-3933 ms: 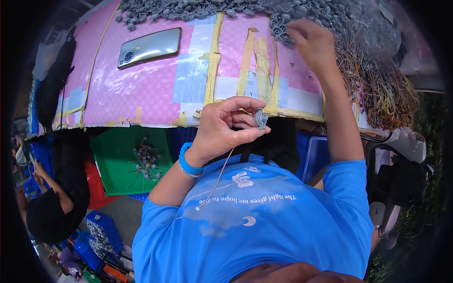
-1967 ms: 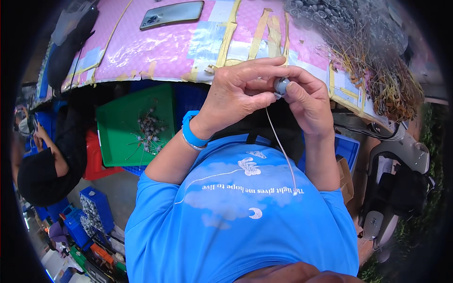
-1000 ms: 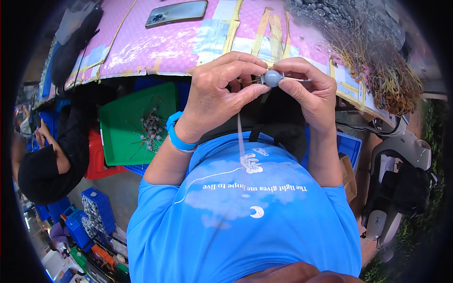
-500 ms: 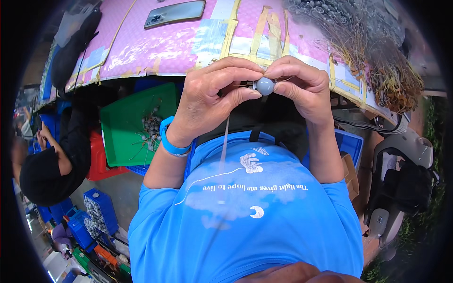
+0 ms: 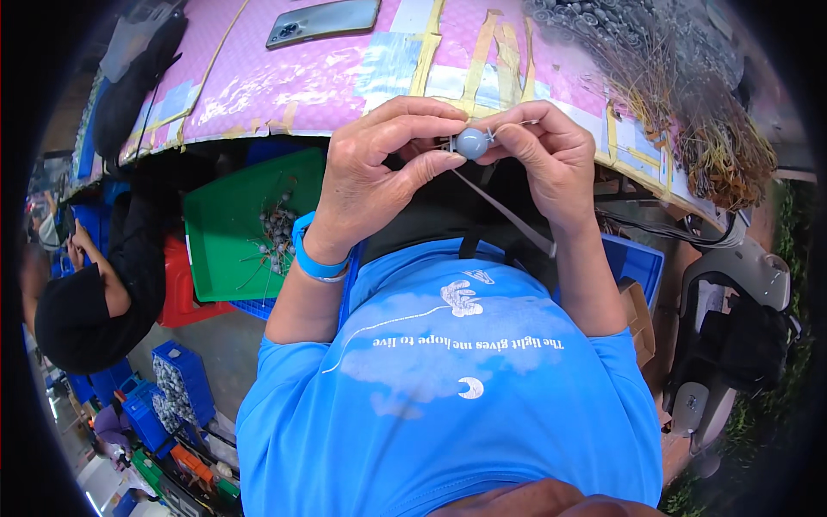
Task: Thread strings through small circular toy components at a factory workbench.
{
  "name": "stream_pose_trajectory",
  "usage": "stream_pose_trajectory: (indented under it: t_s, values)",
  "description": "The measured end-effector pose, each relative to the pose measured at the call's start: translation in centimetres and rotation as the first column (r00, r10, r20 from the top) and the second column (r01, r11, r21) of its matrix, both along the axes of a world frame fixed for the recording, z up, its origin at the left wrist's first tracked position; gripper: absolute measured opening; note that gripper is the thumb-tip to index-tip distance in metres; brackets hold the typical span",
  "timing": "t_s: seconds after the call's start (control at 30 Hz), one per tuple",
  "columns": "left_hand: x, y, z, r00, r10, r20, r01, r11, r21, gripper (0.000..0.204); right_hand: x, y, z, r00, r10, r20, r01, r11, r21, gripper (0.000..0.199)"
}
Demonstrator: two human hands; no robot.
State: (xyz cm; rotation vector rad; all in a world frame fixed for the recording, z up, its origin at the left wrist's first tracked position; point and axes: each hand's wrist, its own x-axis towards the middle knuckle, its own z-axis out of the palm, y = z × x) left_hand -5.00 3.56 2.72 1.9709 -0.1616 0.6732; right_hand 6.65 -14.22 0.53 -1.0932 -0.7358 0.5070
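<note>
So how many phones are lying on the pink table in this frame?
1. A single grey phone lies camera-side up at the far edge of the pink table, beyond the left hand. Others could sit outside the view.

pink taped table [image 5: 284,82] | green tray [image 5: 228,228] | blue crates [image 5: 177,388] | grey floor [image 5: 215,345]

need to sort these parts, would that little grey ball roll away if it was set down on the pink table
Probably: the grey ball looks round and smooth, so it may roll, though the thin strip hanging from it might drag and slow it. It seems light, pinched between fingertips of the left hand and right hand.
</note>
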Motion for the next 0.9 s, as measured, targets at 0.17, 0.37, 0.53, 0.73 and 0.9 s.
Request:
stream_pose_trajectory:
  t_s: [0.17,0.37,0.53,0.73,0.9]
  values:
    - [-2.1,2.4,0.8,0.990,0.080,-0.118,-0.070,0.994,0.088,0.027,-0.4,1.1,0.1,0.999,0.024,-0.022,-0.028,0.985,-0.168,0.021]
    - [-12.1,12.4,-0.9,0.721,0.302,-0.624,-0.308,0.946,0.102,0.024,3.5,-2.1,-1.1,0.951,-0.188,0.247,0.280,0.861,-0.424,0.015]
    - [-17.2,16.8,-5.5,0.541,0.662,-0.519,-0.389,0.744,0.543,0.050,8.4,-7.1,-1.3,0.556,-0.471,0.684,0.823,0.425,-0.376,0.015]
    - [-2.1,10.8,0.0,0.769,0.561,-0.306,-0.511,0.827,0.233,0.029,9.8,-8.8,-1.6,0.478,-0.221,0.850,0.876,0.191,-0.442,0.022]
    - [12.0,9.9,0.6,0.972,0.206,-0.118,-0.156,0.929,0.337,0.028,10.1,-8.6,-1.4,0.468,-0.184,0.865,0.883,0.144,-0.447,0.019]
